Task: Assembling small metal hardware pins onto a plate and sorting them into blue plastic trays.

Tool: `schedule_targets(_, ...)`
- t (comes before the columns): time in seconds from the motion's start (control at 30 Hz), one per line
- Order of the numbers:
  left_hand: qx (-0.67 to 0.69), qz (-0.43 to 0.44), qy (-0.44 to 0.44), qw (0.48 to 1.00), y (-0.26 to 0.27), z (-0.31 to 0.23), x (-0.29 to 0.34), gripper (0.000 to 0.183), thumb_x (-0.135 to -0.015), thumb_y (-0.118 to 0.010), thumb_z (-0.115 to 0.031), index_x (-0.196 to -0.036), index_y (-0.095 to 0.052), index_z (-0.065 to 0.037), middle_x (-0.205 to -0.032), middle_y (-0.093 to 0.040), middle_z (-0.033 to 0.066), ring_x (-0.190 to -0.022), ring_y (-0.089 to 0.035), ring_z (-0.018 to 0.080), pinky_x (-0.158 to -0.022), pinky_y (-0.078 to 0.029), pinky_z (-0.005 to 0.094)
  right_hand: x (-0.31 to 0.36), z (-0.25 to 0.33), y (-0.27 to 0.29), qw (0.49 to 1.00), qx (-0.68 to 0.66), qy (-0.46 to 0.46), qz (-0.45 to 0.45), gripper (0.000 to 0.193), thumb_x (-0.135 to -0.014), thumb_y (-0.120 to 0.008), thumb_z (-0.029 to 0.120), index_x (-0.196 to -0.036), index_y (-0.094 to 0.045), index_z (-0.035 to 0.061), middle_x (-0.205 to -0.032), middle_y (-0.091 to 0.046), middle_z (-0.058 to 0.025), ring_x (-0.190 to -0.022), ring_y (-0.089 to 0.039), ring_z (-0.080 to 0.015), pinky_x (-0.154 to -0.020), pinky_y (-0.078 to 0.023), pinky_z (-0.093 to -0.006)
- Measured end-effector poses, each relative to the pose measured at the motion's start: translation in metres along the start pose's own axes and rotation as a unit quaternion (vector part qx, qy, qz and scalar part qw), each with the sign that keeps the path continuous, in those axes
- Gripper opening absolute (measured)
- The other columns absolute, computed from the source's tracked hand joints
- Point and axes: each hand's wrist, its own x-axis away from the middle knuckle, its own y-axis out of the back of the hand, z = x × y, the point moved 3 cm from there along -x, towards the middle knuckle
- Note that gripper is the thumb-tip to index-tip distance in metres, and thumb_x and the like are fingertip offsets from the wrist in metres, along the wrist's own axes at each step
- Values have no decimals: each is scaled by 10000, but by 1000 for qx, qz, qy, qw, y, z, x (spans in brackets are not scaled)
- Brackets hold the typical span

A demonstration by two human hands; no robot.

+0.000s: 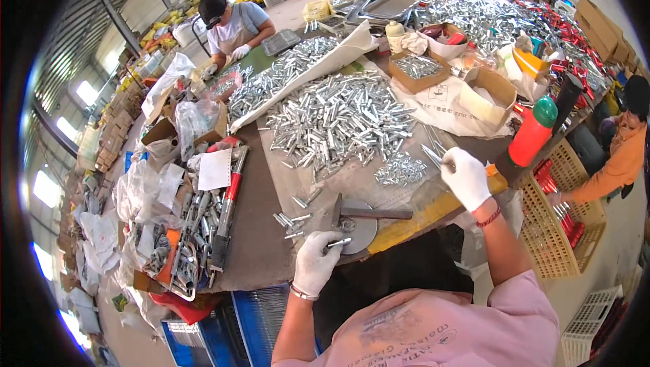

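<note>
My left hand (315,263), in a white glove, pinches a small metal cylinder (339,242) over the near edge of a round metal disc (363,234). Across that disc lies a hammer (376,213), its head to the left. To the right, my gloved right hand (466,176) is closed on a pointed metal rod (431,156), whose tip points up and left. A small heap of tiny metal parts (400,169) lies beside it. Beyond spreads a large pile of metal sleeves (338,120). A few loose sleeves (288,223) lie left of the disc.
Tools and plastic bags crowd a box (196,231) at left. A red bottle with a green cap (533,133) stands at right near a yellow crate (552,231). A co-worker (233,25) sits far left; another person (619,150) is at right.
</note>
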Motion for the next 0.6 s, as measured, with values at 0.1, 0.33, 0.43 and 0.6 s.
schedule_targets(0.1,-33,5,-17,999,-3,-2,-5,138,-873,-793,-82,-1010,-782,-70,-956,-719,117,-908,-708,302,-796,-568,373,16,60,-8,986,-93,116,70,153,-896,-716,109,-1048,-732,106,-1004,-739,-108,-933,-735,-323,-816,-599,-408)
schedule_targets(0.33,-134,-5,-46,990,-5,-10,-6,122,-842,-826,-93,-959,-794,-71,-909,-686,121,-859,-690,312,-758,-550,394,58,126,-58,939,-87,244,227,29,-894,-689,127,-898,-718,123,-942,-666,-88,-882,-715,-307,-761,-588,-429)
schedule_targets(0.43,-128,-8,-50,991,-5,-8,-5,125,-832,-828,-89,-952,-796,-70,-906,-683,120,-864,-687,310,-757,-547,398,64,133,-71,932,-61,270,235,21,-870,-685,111,-855,-679,98,-952,-649,-106,-889,-714,-324,-757,-589,-446)
schedule_targets(0.6,-116,-3,-51,992,-6,-7,-2,126,-820,-829,-78,-941,-797,-69,-898,-675,118,-859,-678,309,-755,-541,402,70,144,-77,924,-48,283,253,42,-884,-672,121,-853,-690,99,-939,-654,-105,-894,-720,-315,-748,-592,-449)
